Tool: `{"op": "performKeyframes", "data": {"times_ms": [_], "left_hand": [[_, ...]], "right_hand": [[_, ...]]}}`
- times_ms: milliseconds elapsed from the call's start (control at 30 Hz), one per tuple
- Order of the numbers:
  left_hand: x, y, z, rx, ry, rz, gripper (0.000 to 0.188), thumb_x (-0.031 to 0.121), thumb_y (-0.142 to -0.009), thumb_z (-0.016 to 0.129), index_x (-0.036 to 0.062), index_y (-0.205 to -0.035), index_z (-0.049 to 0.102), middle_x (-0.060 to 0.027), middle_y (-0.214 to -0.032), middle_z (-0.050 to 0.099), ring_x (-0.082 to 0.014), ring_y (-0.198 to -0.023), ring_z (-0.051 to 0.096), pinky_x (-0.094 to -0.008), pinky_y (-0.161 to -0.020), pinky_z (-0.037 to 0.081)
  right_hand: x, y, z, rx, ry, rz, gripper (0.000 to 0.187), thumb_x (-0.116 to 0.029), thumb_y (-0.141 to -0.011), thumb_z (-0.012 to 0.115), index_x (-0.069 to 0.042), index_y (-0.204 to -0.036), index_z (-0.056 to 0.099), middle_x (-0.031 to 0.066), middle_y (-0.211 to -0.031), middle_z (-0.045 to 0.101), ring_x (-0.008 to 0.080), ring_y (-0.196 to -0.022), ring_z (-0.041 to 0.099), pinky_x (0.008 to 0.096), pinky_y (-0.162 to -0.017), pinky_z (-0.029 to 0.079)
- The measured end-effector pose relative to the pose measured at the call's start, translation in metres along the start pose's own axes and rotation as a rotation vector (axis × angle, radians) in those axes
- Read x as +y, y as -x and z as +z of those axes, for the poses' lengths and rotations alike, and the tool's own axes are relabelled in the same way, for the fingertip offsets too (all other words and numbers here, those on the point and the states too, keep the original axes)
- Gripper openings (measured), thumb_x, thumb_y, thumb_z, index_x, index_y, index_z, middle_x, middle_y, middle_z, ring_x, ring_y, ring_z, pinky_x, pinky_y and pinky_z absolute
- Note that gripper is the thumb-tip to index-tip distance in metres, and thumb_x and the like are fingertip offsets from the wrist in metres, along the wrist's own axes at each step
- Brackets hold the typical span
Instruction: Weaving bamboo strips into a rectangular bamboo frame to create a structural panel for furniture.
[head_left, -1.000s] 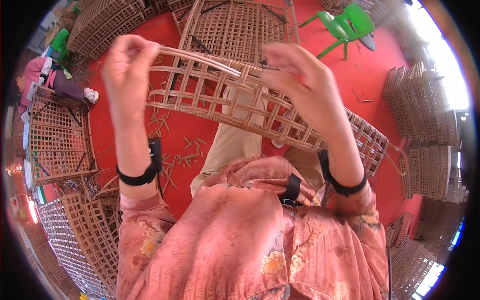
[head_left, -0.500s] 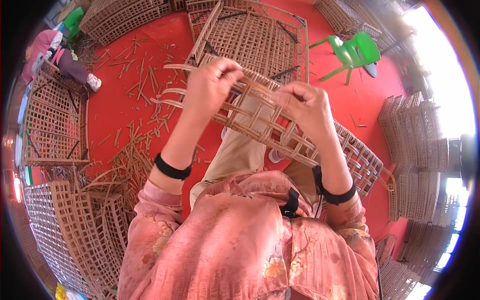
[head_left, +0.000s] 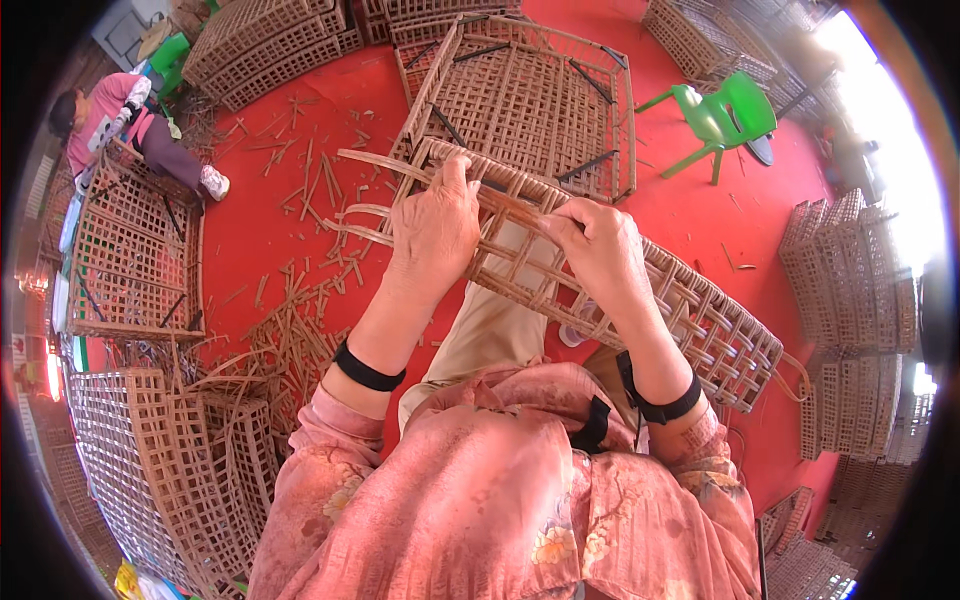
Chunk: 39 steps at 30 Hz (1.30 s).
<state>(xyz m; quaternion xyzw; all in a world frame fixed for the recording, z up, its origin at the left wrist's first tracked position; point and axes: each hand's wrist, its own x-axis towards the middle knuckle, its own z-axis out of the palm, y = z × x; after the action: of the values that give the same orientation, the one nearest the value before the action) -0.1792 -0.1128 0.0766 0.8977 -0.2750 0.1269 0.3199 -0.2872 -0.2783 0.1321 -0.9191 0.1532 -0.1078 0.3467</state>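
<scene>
Woven cane panel (head_left: 725, 345) slants across the person's front, upper left to lower right, above the beige trousers (head_left: 490, 320). Left hand (head_left: 436, 222) over its left part, fingers closed on a brown strip (head_left: 510, 207); can't tell if it grips the panel edge too. Right hand (head_left: 604, 245) nearer the panel middle, thumb and fingers pinching the same strip, hands apart with the strip spanning between. Loose strip ends (head_left: 372, 158) stick out past the panel's left end, 1 thin loop (head_left: 797, 380) at the right end. Black band on each wrist. Beyond the panel, a big woven frame (head_left: 510, 110) on red floor (head_left: 700, 225), green chair (head_left: 733, 112) to its right. Cane offcuts (head_left: 300, 315) scattered on the left, woven baskets (head_left: 150, 450) lower left. Far left, another person (head_left: 120, 105) in pink by a woven frame; stacked woven pieces (head_left: 848, 270) along the right
</scene>
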Motion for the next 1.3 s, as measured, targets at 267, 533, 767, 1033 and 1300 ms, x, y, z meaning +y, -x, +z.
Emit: {"op": "performKeyframes", "data": {"times_ms": [267,533,767,1033,1300], "left_hand": [[-0.014,-0.010,0.004,0.154,0.598,-0.185,0.017,0.007,-0.089,0.072,0.0003,-0.103,0.064,-0.0169,-0.089,0.073,-0.0254,-0.081,0.073,-0.0349,-0.074,0.057],[-0.033,-0.013,-0.001,0.240,0.462,-0.180,0.014,0.013,-0.086,0.075,0.0024,-0.093,0.068,-0.0101,-0.086,0.069,-0.0235,-0.076,0.068,-0.0365,-0.072,0.054],[-0.036,-0.014,-0.009,0.268,0.237,-0.251,0.019,0.016,-0.085,0.076,-0.0002,-0.089,0.068,-0.0086,-0.080,0.067,-0.0177,-0.073,0.063,-0.0339,-0.069,0.051],[-0.040,-0.015,-0.008,0.218,0.386,-0.384,0.031,0.030,-0.080,0.078,0.0029,-0.088,0.066,-0.0115,-0.080,0.071,-0.0274,-0.076,0.068,-0.0404,-0.072,0.052],[-0.042,-0.024,-0.014,0.142,0.371,-0.394,0.033,0.030,-0.080,0.078,0.0019,-0.090,0.065,-0.0123,-0.082,0.072,-0.0272,-0.076,0.069,-0.0400,-0.072,0.053]], "right_hand": [[-0.002,-0.008,0.013,0.022,0.063,-0.056,0.028,-0.030,-0.089,0.068,-0.003,-0.083,0.070,0.0208,-0.073,0.067,0.0414,-0.073,0.066,0.0482,-0.068,0.050],[-0.017,-0.029,0.024,-0.021,0.064,-0.179,0.029,-0.027,-0.089,0.066,0.000,-0.078,0.069,0.0236,-0.075,0.067,0.0431,-0.076,0.067,0.0512,-0.070,0.051],[-0.023,-0.044,0.033,-0.047,0.103,-0.193,0.027,-0.024,-0.088,0.065,0.001,-0.079,0.069,0.0248,-0.078,0.068,0.0442,-0.079,0.067,0.0520,-0.073,0.053],[-0.028,-0.046,0.027,-0.116,0.083,-0.114,0.027,-0.027,-0.089,0.066,-0.002,-0.087,0.074,0.0232,-0.082,0.069,0.0411,-0.084,0.068,0.0494,-0.077,0.052],[-0.031,-0.050,0.022,-0.135,0.036,-0.113,0.025,-0.027,-0.089,0.066,-0.004,-0.088,0.075,0.0222,-0.080,0.069,0.0407,-0.082,0.068,0.0493,-0.074,0.053]]}}
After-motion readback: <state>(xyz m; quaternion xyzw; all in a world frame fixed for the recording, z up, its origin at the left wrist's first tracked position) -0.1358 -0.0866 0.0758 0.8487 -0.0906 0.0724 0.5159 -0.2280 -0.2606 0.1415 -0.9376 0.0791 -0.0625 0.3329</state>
